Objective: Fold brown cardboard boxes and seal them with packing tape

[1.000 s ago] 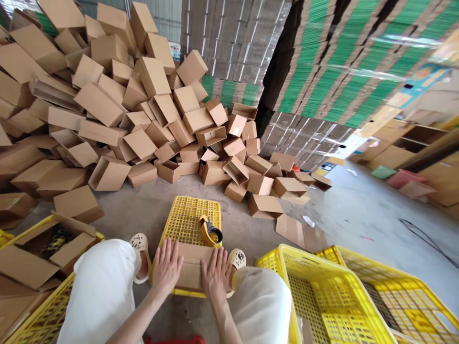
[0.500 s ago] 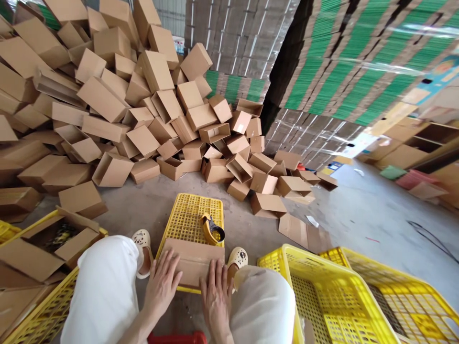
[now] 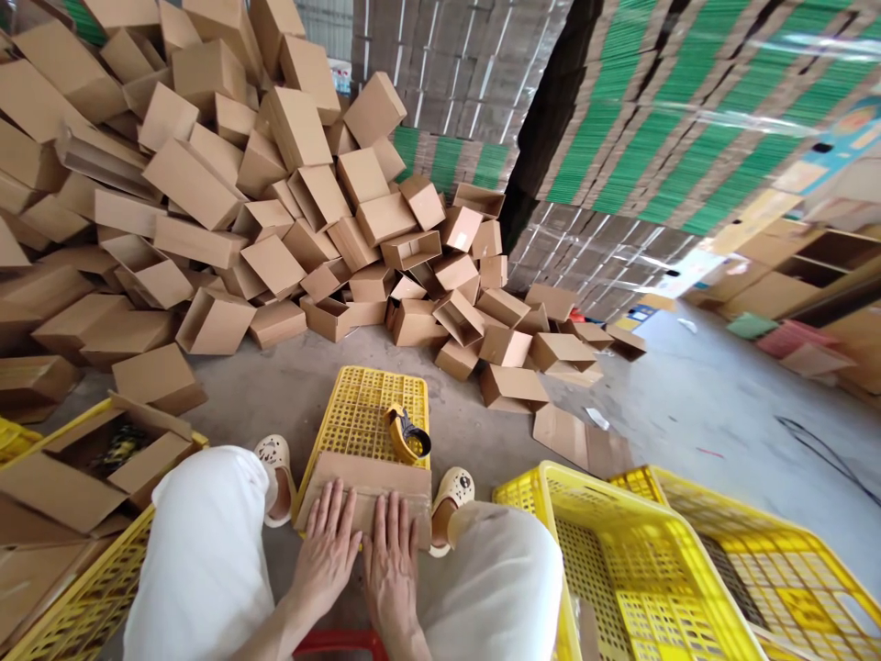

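Now laying left hand (image 3: 322, 556) and right hand (image 3: 392, 571) closer together than half a second ago, palm-down with fingers flat, gripping nothing, on the brown creased cardboard box (image 3: 375, 472) atop a yellow perforated plastic crate (image 3: 358, 404), lower centre of the frame. Probably shifting pressure from ends to middle, leaving the yellow-and-black tape dispenser (image 3: 401, 435) untouched just beyond.

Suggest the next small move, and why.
Perhaps steady the cardboard box with the left hand and reach the right hand toward the tape dispenser: both hands lie flat on the box, grasping nothing, and the dispenser sits just beyond it on the yellow crate, nearer the right hand.
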A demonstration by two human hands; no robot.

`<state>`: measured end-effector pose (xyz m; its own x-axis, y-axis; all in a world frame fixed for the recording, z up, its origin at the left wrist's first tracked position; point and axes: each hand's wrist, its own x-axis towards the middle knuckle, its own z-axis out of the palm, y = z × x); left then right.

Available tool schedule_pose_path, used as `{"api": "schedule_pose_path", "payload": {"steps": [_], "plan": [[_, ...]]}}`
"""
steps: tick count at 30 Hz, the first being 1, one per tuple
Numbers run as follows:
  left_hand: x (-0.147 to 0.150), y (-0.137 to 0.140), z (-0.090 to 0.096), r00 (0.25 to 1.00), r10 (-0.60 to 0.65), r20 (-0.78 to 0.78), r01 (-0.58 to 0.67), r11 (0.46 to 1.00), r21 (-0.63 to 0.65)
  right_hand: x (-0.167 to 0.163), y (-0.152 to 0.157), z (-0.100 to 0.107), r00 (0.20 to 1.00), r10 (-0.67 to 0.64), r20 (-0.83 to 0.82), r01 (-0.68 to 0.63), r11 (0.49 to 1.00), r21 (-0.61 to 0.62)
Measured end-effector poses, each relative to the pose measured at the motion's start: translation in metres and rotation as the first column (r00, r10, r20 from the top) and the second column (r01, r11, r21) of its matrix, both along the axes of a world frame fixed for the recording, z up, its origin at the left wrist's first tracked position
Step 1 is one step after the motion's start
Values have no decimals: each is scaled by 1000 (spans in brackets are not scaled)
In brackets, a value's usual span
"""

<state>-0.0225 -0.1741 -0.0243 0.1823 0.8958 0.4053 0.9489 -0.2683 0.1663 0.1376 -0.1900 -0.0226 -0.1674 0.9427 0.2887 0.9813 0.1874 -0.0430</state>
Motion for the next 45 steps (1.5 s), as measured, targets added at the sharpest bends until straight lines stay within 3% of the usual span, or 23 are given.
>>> {"api": "schedule_pose_path", "payload": {"steps": [11,20,22,26,30,38,42,45], "plan": [[3,-1,4,1000,-2,0,2,1000,10,-3,0,0,1000,-9,-14,9,1000,-25],[-3,0,13,995,-50,-86,47,998,-31,3,4,10,996,87,-31,-90,990,-106],[-13,4,14,995,-40,-95,34,997,-69,9,7,13,997,57,-43,-61,992,-108],[-29,11,14,996,66,-60,-73,992,-108,31,13,13,992,-123,-43,116,984,-133],[-26,11,9,993,115,-16,-116,990,-85,41,16,7,977,-210,-32,204,971,-124],[11,4,-3,997,74,14,-74,997,-8,-8,17,4,997,1,-73,-8,996,-94],[-3,9,-4,1000,13,-1,-13,1000,-14,-16,26,16,994,56,-93,-68,990,-124],[-23,16,-2,999,-43,-13,42,997,-66,-4,37,24,996,12,-91,-24,990,-136]]}}
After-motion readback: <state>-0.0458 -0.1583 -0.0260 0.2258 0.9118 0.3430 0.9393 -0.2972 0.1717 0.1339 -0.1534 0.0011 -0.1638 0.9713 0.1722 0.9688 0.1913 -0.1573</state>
